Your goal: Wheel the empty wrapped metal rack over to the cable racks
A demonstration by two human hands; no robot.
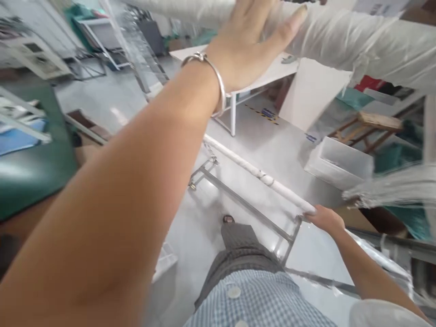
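Note:
Near the top edge, my left hand (248,45), with a silver bangle at the wrist, reaches against a thick plastic-wrapped roll (371,41). Its thumb is stretched out along the roll and the fingers are apart, though the frame cuts off their tips. Lower right, my right hand (325,219) is closed around a thin white wrapped bar (252,169), which slants up to the left until my left forearm hides it. Below that bar runs a grey metal frame (245,202) with legs on castors.
A white table (289,68) stands ahead, with a white panel (315,93) leaning at its right. To the right are a translucent bin (340,161), a wooden stool (379,121) and a bundle of white strands (391,186). A green-topped table (37,177) lies left.

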